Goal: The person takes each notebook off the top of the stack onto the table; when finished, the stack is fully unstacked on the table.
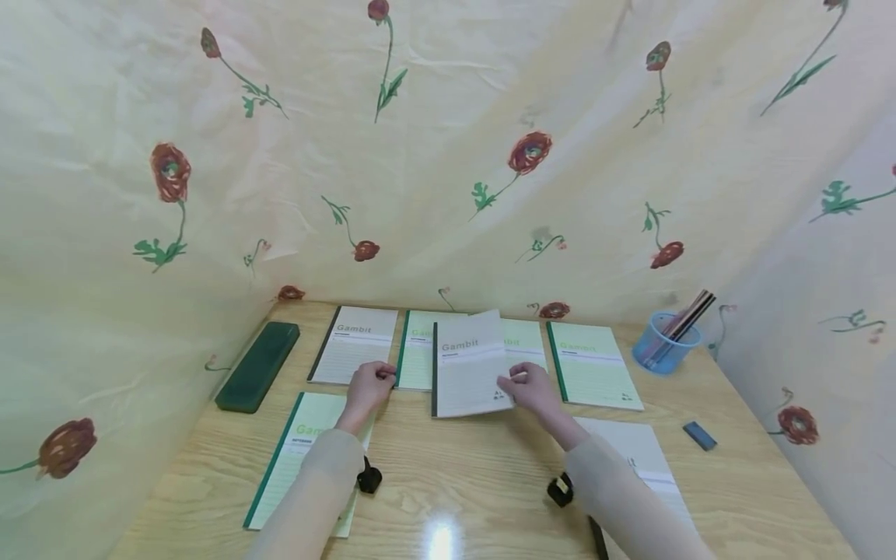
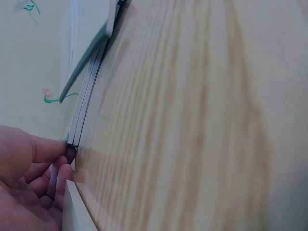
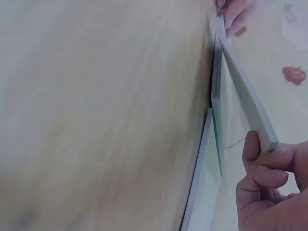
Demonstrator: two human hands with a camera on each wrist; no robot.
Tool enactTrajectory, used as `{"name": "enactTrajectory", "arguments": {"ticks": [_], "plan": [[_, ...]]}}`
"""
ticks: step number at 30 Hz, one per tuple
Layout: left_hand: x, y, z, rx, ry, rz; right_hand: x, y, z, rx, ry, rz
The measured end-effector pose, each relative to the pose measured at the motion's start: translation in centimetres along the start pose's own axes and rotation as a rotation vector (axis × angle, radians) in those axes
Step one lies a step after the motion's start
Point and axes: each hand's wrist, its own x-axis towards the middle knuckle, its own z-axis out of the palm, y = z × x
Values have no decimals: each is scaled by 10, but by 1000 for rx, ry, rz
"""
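A pale grey "Gambit" notebook [image 1: 469, 389] with a black spine is tilted up off the things beneath it, over two green-spined notebooks. My right hand [image 1: 532, 386] pinches its right edge near the lower corner, and the right wrist view shows thumb and fingers [image 3: 269, 178] on either side of that raised corner. My left hand [image 1: 369, 389] is at the lower left corner of a green notebook [image 1: 415, 373]. In the left wrist view, thumb and finger [image 2: 45, 149] pinch the corner of the flat stacked notebooks [image 2: 84, 113].
Another grey notebook [image 1: 360, 342] lies back left, a green one [image 1: 595, 365] back right. Under the forearms are a green notebook [image 1: 273, 474] and a grey one [image 1: 651, 451]. A dark green case [image 1: 259, 365], a blue pencil cup [image 1: 661, 354] and a small dark block [image 1: 700, 435] stand aside.
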Motion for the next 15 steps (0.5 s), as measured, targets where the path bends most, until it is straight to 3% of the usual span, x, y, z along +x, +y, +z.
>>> {"name": "enactTrajectory", "arguments": {"ticks": [5, 10, 15], "plan": [[-1, -1, 0, -4, 4, -5, -39, 15, -21, 62, -29, 46], [-2, 1, -1, -3, -7, 0, -82, 34, -34, 54, 2, 115], [-2, 2, -1, -7, -8, -11, -119, 51, -39, 73, 29, 234]]}}
